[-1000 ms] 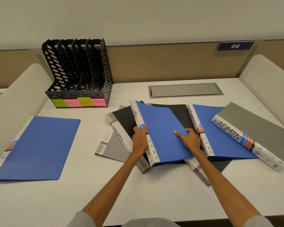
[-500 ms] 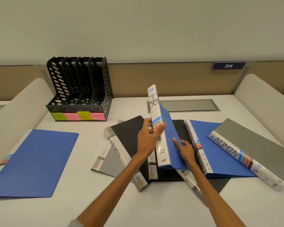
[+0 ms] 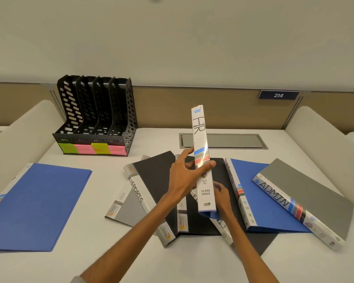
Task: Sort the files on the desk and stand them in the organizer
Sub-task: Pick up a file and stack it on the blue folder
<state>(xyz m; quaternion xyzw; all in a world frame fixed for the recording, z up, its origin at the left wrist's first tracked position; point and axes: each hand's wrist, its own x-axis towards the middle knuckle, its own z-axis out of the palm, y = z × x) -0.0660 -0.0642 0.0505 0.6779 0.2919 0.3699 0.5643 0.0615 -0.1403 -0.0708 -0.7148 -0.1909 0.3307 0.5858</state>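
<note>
My left hand point(image 3: 185, 174) grips the spine of a blue ring binder marked HR point(image 3: 200, 139), held upright above the pile in the middle of the desk. My right hand point(image 3: 223, 196) is behind the binder's lower end, partly hidden, steadying its cover. Beneath lie a black SPORTS file point(image 3: 151, 180), another black file point(image 3: 223, 172), a blue file point(image 3: 260, 201) and a grey ADMIN file point(image 3: 307, 193). A separate blue file point(image 3: 37, 203) lies flat at the left. The black four-slot organizer point(image 3: 96, 115) stands at the back left, with green and pink notes on its front.
A grey cable hatch point(image 3: 229, 140) is set into the white desk point(image 3: 172, 260) at the back centre. Rounded white partitions rise on both sides, one at the left point(image 3: 18, 135) and one at the right point(image 3: 323, 144). A blue plate reading 214 point(image 3: 278, 95) hangs on the back panel.
The HR binder went from lying flat on the pile to standing upright in my left hand, spine toward me. My right hand slid from its cover down to its lower end.
</note>
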